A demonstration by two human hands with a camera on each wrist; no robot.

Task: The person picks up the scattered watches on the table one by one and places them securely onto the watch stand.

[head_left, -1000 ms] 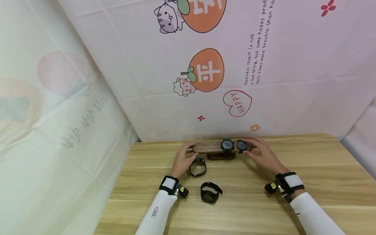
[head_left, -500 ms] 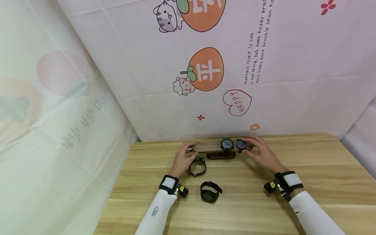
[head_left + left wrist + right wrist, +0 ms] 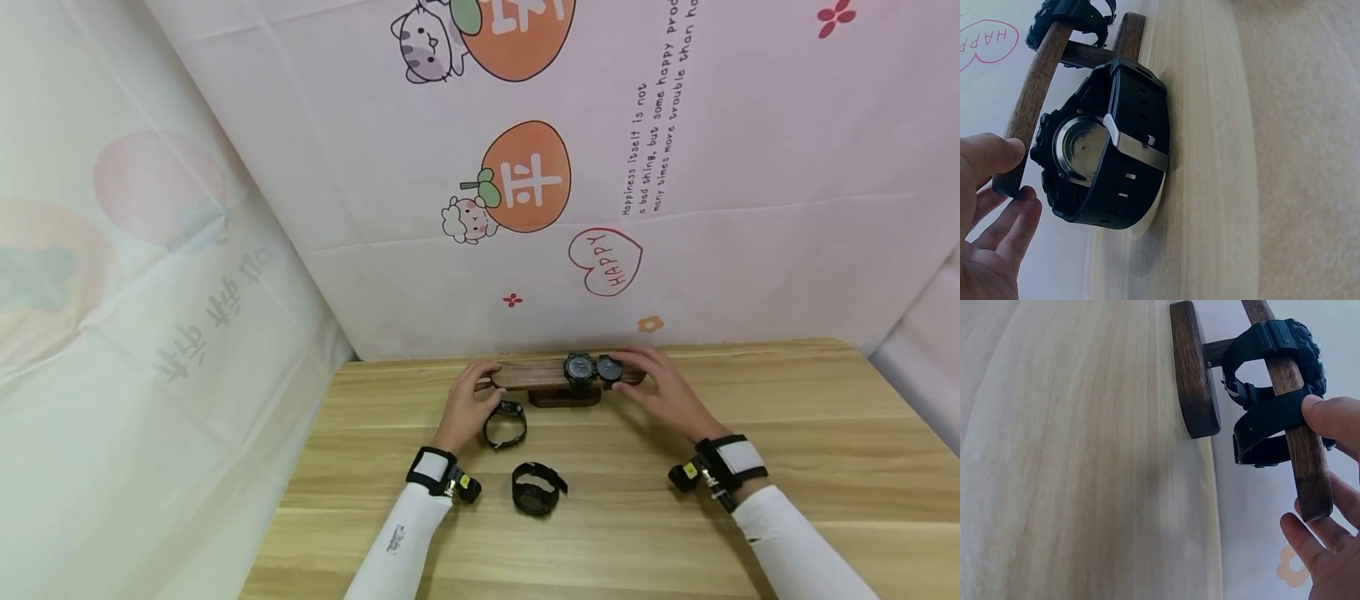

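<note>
A dark wooden watch stand [image 3: 528,377] stands at the back of the table, its bar raised on a short base. My left hand [image 3: 463,408] holds the bar's left end between thumb and fingers, also seen in the left wrist view. On the bar's right part, my right hand [image 3: 671,398] pinches a black watch [image 3: 611,369], the thumb on its strap [image 3: 1269,419] in the right wrist view. Right beside it, another black watch [image 3: 579,367] hangs round the bar. A third watch [image 3: 1141,112], buckled with a metal clasp, stands on the table below my left hand.
Nearer the front, a black watch [image 3: 534,500] rests on the wooden table [image 3: 622,533] with its strap looped. A white printed cloth [image 3: 420,292] rises directly behind the table's back edge; another cloth [image 3: 187,417] hangs along the left.
My right hand has slid the pinched watch leftward along the bar, closer to the neighbouring watch. The left hand stays in place on the bar's end.
</note>
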